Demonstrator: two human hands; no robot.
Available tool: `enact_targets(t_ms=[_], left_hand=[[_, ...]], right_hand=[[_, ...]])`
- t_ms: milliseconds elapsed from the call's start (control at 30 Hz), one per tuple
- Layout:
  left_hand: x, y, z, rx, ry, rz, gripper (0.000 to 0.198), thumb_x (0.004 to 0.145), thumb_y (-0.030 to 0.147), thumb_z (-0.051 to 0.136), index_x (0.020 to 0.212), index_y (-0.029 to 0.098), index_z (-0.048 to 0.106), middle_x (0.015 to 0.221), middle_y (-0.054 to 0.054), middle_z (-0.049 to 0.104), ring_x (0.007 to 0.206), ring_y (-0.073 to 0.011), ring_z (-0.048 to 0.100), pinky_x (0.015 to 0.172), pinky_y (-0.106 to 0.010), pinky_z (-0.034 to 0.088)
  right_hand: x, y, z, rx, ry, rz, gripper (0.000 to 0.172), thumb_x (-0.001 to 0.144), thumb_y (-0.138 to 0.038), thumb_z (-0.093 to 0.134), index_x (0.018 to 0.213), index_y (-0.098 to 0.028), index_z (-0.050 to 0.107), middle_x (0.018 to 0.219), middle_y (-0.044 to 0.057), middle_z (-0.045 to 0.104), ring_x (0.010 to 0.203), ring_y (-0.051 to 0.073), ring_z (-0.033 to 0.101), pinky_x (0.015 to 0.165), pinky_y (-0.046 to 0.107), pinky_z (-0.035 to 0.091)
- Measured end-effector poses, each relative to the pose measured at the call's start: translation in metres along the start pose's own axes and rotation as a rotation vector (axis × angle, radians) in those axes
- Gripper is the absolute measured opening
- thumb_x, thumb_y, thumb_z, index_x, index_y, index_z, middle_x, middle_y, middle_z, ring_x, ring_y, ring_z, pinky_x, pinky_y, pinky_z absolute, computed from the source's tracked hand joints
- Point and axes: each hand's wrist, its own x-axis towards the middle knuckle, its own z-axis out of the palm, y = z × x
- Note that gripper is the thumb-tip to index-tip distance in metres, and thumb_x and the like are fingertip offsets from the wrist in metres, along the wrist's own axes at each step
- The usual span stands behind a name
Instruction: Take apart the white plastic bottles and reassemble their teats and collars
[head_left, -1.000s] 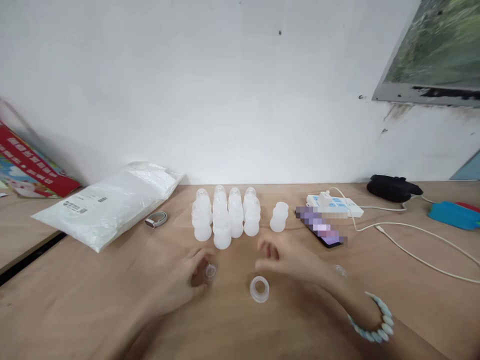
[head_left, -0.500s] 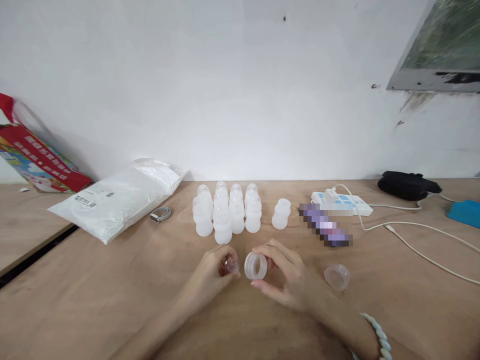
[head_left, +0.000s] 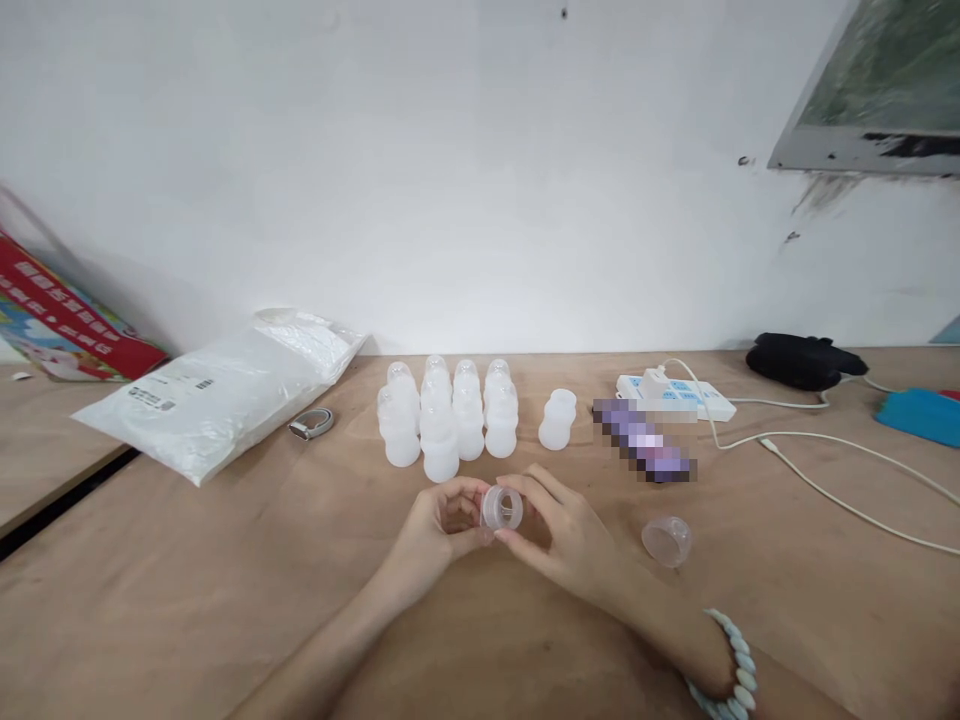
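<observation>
Hands pinch a translucent ring near the bottles, broad tabletop running left to its edge

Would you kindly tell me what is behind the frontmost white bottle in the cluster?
Behind the frontmost bottle, the upper part of a rear bottle shows, topped by a clear cap, with the wall beyond. The rear bottle's base is covered and cannot be seen.

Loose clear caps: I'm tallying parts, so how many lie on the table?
1: a clear domed cap on the table, right of the right hand, nearer the wearer than the power strip. The clustered bottles could hide others.
</observation>
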Motion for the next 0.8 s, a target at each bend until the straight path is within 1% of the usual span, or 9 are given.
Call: enact_targets(t_ms=[67, 200, 367, 400, 467, 567, 600, 700, 800], left_hand=[[0.0, -0.001, -0.001, -0.024, 0.002, 0.011, 0.033, 0.067, 0.024, 0.079, 0.095, 0.015, 0.067, 0.082, -0.003, 0.069, 0.074, -0.016, 0.063, 0.076, -0.031, 0.049], [0.002, -0.003, -0.002, -0.033, 0.022, 0.02, 0.03, 0.067, 0.024, 0.078, 0.094, 0.015, 0.067, 0.077, -0.001, 0.068, 0.062, -0.0128, 0.06, 0.071, -0.03, 0.049], [0.003, -0.005, -0.002, -0.071, 0.042, 0.015, 0.031, 0.066, 0.025, 0.079, 0.094, 0.016, 0.067, 0.077, 0.0, 0.068, 0.062, -0.013, 0.061, 0.069, -0.03, 0.051], [0.002, -0.005, -0.001, -0.083, 0.039, 0.018, 0.032, 0.066, 0.025, 0.079, 0.094, 0.016, 0.067, 0.077, 0.0, 0.068, 0.063, -0.0134, 0.062, 0.07, -0.03, 0.051], [0.0, -0.002, 0.002, -0.091, 0.013, 0.024, 0.033, 0.066, 0.023, 0.079, 0.096, 0.017, 0.068, 0.081, -0.002, 0.071, 0.071, -0.0162, 0.065, 0.074, -0.031, 0.052], [-0.005, 0.004, 0.006, -0.099, -0.062, 0.032, 0.03, 0.069, 0.021, 0.075, 0.099, 0.018, 0.07, 0.096, -0.006, 0.074, 0.089, -0.0216, 0.067, 0.084, -0.034, 0.052], [-0.006, 0.006, 0.007, -0.107, -0.077, 0.028, 0.03, 0.071, 0.021, 0.073, 0.1, 0.018, 0.071, 0.099, -0.007, 0.074, 0.092, -0.0226, 0.067, 0.086, -0.035, 0.052], [-0.007, 0.009, 0.007, -0.112, -0.056, 0.005, 0.028, 0.075, 0.026, 0.07, 0.102, 0.018, 0.07, 0.101, -0.007, 0.074, 0.095, -0.0234, 0.067, 0.089, -0.036, 0.05], [-0.006, 0.007, 0.007, -0.082, -0.014, 0.015, 0.029, 0.078, 0.033, 0.071, 0.103, 0.018, 0.069, 0.101, -0.007, 0.074, 0.094, -0.0225, 0.066, 0.089, -0.035, 0.05]], right_hand=[[0.0, 0.0, -0.001, 0.029, 0.038, -0.019, 0.029, 0.09, -0.024, 0.059, 0.117, -0.018, 0.054, 0.096, 0.009, 0.062, 0.08, 0.021, 0.063, 0.068, 0.034, 0.055], [0.0, 0.001, -0.005, 0.067, 0.124, -0.055, 0.033, 0.09, -0.023, 0.059, 0.122, -0.021, 0.052, 0.097, 0.008, 0.062, 0.084, 0.021, 0.062, 0.069, 0.033, 0.055], [-0.001, 0.001, -0.007, 0.084, 0.114, -0.044, 0.034, 0.089, -0.023, 0.06, 0.122, -0.022, 0.053, 0.095, 0.007, 0.061, 0.079, 0.02, 0.062, 0.066, 0.032, 0.055], [-0.001, 0.0, -0.006, 0.081, 0.101, -0.034, 0.033, 0.089, -0.023, 0.06, 0.121, -0.022, 0.054, 0.094, 0.007, 0.062, 0.078, 0.02, 0.062, 0.066, 0.032, 0.055], [-0.001, -0.001, -0.004, 0.072, 0.07, -0.023, 0.032, 0.089, -0.024, 0.059, 0.12, -0.021, 0.054, 0.095, 0.007, 0.063, 0.081, 0.021, 0.063, 0.068, 0.033, 0.055], [-0.002, -0.001, 0.001, 0.081, 0.032, 0.011, 0.032, 0.088, -0.022, 0.06, 0.119, -0.021, 0.053, 0.1, 0.008, 0.065, 0.086, 0.022, 0.065, 0.074, 0.036, 0.055], [-0.002, -0.001, 0.002, 0.089, 0.026, 0.038, 0.03, 0.087, -0.021, 0.061, 0.116, -0.021, 0.052, 0.099, 0.008, 0.066, 0.086, 0.022, 0.065, 0.074, 0.036, 0.055], [-0.002, 0.001, 0.003, 0.099, 0.005, 0.125, 0.023, 0.086, -0.023, 0.065, 0.104, -0.021, 0.051, 0.091, 0.005, 0.067, 0.08, 0.021, 0.065, 0.071, 0.034, 0.054], [-0.001, 0.001, 0.001, 0.099, -0.034, 0.132, 0.015, 0.089, -0.025, 0.064, 0.094, -0.022, 0.05, 0.089, 0.004, 0.066, 0.081, 0.021, 0.064, 0.071, 0.034, 0.052]])
